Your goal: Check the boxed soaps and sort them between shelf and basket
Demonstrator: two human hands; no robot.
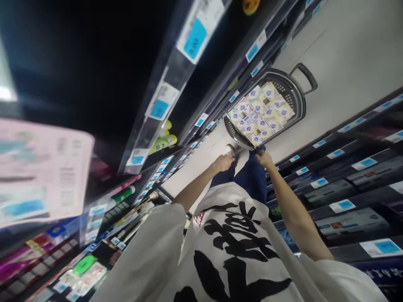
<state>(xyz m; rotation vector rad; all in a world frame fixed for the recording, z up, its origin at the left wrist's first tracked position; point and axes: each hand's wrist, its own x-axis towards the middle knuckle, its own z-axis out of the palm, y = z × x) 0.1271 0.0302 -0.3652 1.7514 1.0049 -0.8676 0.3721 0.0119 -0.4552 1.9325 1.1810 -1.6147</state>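
Observation:
A dark shopping basket [304,107] with a perforated wall sits ahead of my legs, filled with a layer of small white-and-yellow printed packs [261,111]. A black loop handle [310,79] sticks out from its far end. My left hand [225,162] is closed just short of the basket's near end, beside a pale rounded shape [231,149]. My right hand [264,159] is curled in front of my dark blue trousers [252,176], close to the near right corner. What either hand grips, if anything, is hidden by the fingers.
Store shelves with blue-and-white price tags [159,108] line the left, close to my head. More shelving with packaged goods [352,224] runs along the right. A pink card [44,172] juts out at far left. Pale floor [352,54] lies between the shelves.

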